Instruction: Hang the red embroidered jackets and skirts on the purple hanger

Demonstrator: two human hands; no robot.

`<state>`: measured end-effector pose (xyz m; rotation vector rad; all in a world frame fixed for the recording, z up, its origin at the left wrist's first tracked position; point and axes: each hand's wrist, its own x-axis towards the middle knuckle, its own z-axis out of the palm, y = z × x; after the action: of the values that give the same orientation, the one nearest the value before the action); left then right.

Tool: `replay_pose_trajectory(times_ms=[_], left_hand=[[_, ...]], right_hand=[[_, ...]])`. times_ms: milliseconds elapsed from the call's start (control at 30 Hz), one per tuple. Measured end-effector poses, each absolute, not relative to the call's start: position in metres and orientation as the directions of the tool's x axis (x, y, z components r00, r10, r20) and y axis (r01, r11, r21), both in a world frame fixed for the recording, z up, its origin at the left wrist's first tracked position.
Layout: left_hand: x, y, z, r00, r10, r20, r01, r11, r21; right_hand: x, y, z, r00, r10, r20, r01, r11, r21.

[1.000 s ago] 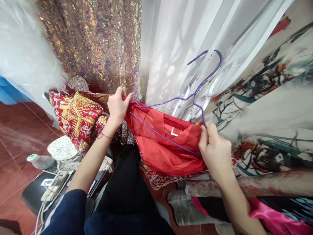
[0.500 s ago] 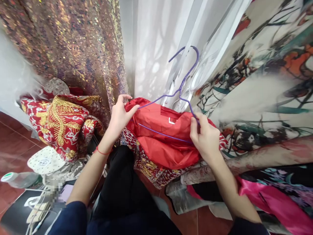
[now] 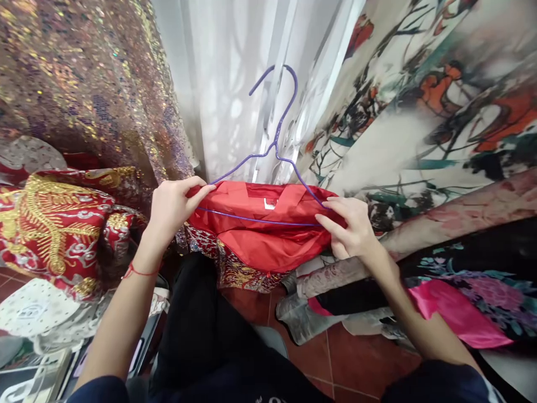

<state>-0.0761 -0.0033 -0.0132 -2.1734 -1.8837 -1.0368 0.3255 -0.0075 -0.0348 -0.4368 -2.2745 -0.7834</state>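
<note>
A purple wire hanger [image 3: 277, 134] lies inside the neck of a garment with a red lining [image 3: 268, 246]; its hook points up and away from me. The garment's outer side, red with gold and silver patterning, shows below the lining. My left hand [image 3: 174, 210] pinches the garment's left shoulder over the hanger's left end, thumb along the top. At the other shoulder, my right hand [image 3: 350, 224] has its fingertips around the hanger's right corner and the lining there. The hanger's ends are hidden by cloth and fingers. A white label sits inside the lining.
A red and gold embroidered garment [image 3: 62, 229] is heaped at left, above a white dotted item [image 3: 36, 308]. Sequined fabric [image 3: 96, 84] hangs behind it; white sheer curtain [image 3: 226, 84] and printed cloth [image 3: 419, 112] hang ahead and right. A fabric roll [image 3: 453, 218] lies at right.
The hanger and garment have shifted left in view. The lining is stretched straighter between my hands. My right hand's fingers have moved and spread somewhat at the hanger's corner.
</note>
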Motion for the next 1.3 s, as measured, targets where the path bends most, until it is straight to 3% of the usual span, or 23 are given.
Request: replay_pose_trajectory(times_ms=[167,333,600,867,1000,1133,1200,1300], left_hand=[[-0.076,0.002,-0.018,-0.014,0.833,0.554,0.875,-0.258,0.41],[-0.074,0.005,-0.022,-0.016,0.809,0.588,0.847,-0.301,0.438],[-0.068,-0.003,-0.024,-0.046,0.803,0.594,0.838,-0.292,0.461],[-0.067,-0.009,-0.031,-0.085,0.785,0.614,0.77,-0.339,0.541],[-0.066,-0.01,-0.033,-0.085,0.798,0.597,0.743,-0.348,0.571],[-0.067,-0.01,-0.026,-0.079,0.824,0.561,0.665,-0.376,0.645],[-0.07,-0.009,-0.022,-0.114,0.833,0.542,0.584,-0.386,0.715],[-0.075,-0.007,-0.018,-0.267,0.836,0.48,0.336,-0.386,0.859]], right_hand=[[0.353,-0.031,-0.033,-0.72,0.361,0.593,0.623,0.714,0.321],[0.344,-0.051,-0.037,-0.673,0.505,0.54,0.731,0.564,0.384],[0.257,-0.013,-0.048,-0.668,0.213,0.713,0.655,0.624,0.427],[0.188,0.034,-0.02,-0.597,0.234,0.767,0.703,0.613,0.361],[0.177,0.043,-0.007,-0.719,0.231,0.656,0.623,0.633,0.46],[0.167,0.052,0.007,-0.862,0.089,0.498,0.423,0.668,0.613],[0.16,0.055,0.01,-0.874,0.026,0.484,0.383,0.649,0.657],[0.145,0.059,0.008,-0.872,0.033,0.489,0.385,0.664,0.641]])
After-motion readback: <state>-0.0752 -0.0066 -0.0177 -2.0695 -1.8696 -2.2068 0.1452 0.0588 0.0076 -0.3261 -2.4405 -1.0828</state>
